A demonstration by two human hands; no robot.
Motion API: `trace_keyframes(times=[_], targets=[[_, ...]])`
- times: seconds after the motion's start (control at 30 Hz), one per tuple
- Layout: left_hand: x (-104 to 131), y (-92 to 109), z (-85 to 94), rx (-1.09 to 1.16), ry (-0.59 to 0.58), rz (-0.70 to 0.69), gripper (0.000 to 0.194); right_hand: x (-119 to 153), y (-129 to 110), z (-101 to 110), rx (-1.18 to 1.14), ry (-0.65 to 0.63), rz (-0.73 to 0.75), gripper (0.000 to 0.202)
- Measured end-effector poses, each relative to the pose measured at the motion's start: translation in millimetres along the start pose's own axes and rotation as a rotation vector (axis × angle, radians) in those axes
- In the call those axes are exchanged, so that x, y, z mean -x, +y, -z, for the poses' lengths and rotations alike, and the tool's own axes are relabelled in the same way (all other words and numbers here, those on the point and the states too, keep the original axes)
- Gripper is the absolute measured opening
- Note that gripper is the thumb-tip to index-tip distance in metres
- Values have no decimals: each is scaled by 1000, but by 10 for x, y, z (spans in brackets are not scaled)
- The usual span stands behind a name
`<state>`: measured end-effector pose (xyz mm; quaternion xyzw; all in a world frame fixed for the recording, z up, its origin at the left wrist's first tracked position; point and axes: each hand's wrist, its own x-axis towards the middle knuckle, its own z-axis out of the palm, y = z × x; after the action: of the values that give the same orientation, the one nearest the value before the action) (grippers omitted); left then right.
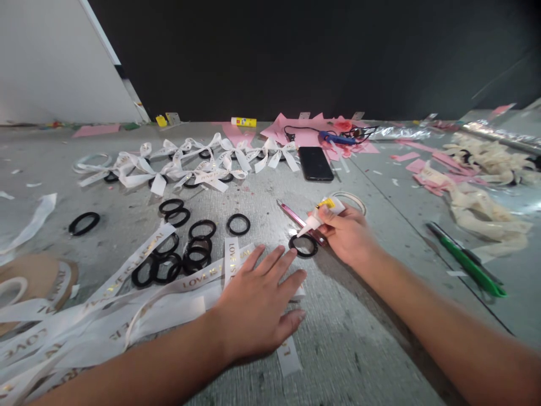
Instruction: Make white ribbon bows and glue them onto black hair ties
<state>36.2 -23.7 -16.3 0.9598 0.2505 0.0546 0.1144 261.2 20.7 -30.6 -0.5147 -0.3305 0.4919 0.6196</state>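
My right hand (344, 231) grips a small white glue bottle (329, 207) with a yellow label, its nozzle tilted down to the rim of a black ring (303, 246). Whether the tip touches the ring I cannot tell. A pink pen-like tool (291, 214) lies just behind, partly hidden by that hand. My left hand (262, 299) rests palm down, fingers spread, over a white ribbon (231, 256) printed with gold letters. One ribbon end (289, 358) sticks out below the palm. Left of it, several loose black rings (198, 248) lie in a cluster among ribbon strips.
Behind are rows of tied white bows (181, 160) on rings, a black phone (315, 163), a yellow glue stick (244, 122) and a blue tool with a cord (337, 138). A green cutter (469, 262) and cream ribbon (482, 208) lie right. A ribbon spool (38, 270) sits left.
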Motion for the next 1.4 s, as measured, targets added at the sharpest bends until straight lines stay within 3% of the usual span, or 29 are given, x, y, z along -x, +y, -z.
trace_keyframes(times=[0.3, 0.6, 1.03, 1.4], targets=[[12, -10, 14, -1, -9, -6, 56, -30, -54, 27, -66, -67, -26, 21], [-1, -21, -10, -4, -9, -8, 56, -41, -121, 97, -27, -266, -57, 36], [7, -1, 9, 14, 4, -4, 55, -62, -24, 56, 2, -74, -52, 38], [3, -1, 18, 25, 4, -4, 55, -38, 15, 24, 35, -81, -11, 35]])
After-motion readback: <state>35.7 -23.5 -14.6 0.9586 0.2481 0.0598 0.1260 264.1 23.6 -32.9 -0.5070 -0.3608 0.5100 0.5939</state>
